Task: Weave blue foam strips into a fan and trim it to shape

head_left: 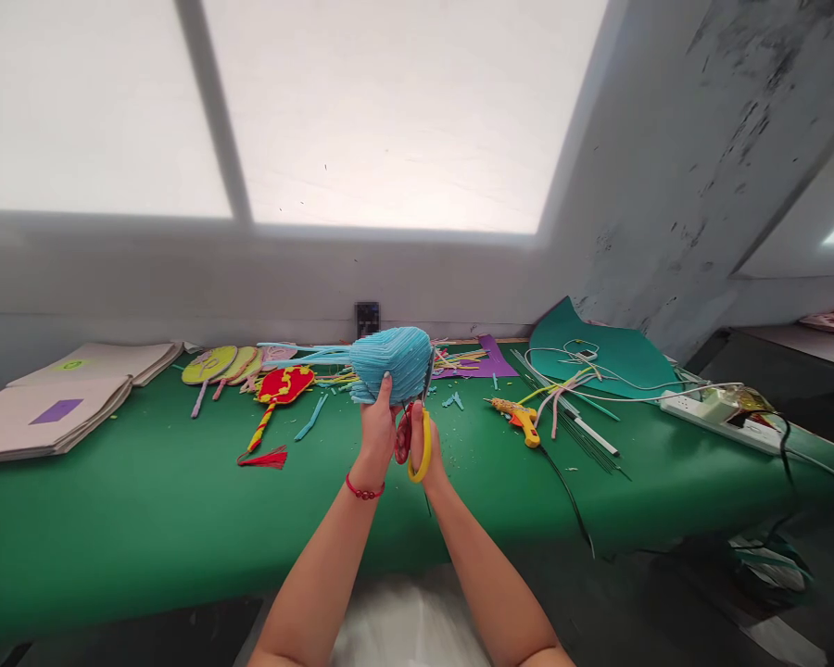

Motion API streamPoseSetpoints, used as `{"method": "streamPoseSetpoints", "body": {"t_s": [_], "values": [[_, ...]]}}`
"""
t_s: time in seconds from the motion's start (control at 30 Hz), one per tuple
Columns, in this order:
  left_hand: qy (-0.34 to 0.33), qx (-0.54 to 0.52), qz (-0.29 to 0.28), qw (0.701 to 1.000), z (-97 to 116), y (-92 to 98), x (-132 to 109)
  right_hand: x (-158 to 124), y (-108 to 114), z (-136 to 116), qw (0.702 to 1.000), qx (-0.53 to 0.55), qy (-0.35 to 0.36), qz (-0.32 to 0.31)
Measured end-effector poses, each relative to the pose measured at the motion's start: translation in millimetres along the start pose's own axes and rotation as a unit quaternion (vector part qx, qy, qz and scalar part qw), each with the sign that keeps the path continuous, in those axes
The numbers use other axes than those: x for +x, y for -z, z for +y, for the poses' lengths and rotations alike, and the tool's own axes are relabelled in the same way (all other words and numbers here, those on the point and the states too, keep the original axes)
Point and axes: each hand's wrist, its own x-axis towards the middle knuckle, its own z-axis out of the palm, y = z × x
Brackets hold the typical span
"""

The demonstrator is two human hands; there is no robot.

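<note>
Holds blue ribbed piece by its underside in left hand, above middle of green table, toward back edge. Grips scissors in right hand, with blades beside piece's right side. Includes glue gun and, nearer right end, power strip.

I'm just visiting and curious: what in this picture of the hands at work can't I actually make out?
All in the head view:
- Most left-hand fingers: hidden behind the left hand itself and the blue fuzzy piece.
- Whether the scissors in the right hand are cutting: blades too small and dark.
- Dark object by the wall: lower part covered by the blue fuzzy piece.
- Book at far left: cut off by the picture's left edge.
</note>
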Motion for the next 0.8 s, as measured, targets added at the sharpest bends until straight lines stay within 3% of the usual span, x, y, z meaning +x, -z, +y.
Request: {"method": "streamPoseSetpoints", "body": {"t_s": [0.27, 0.5, 0.8], "values": [[0.007, -0.014, -0.004, 1.0, -2, -1.2, 0, -1, 2, -8, 1.0, -0.006, 0.002, -0.001], [-0.01, -0.009, -0.003, 1.0, -3, 1.4, 4, 3, 4, 3, 0.999, 0.015, -0.03, 0.008], [-0.006, 0.001, -0.007, 1.0, -3, 3.4, 5, 5, 4, -2, 1.0, 0.012, 0.004, -0.004]]}}
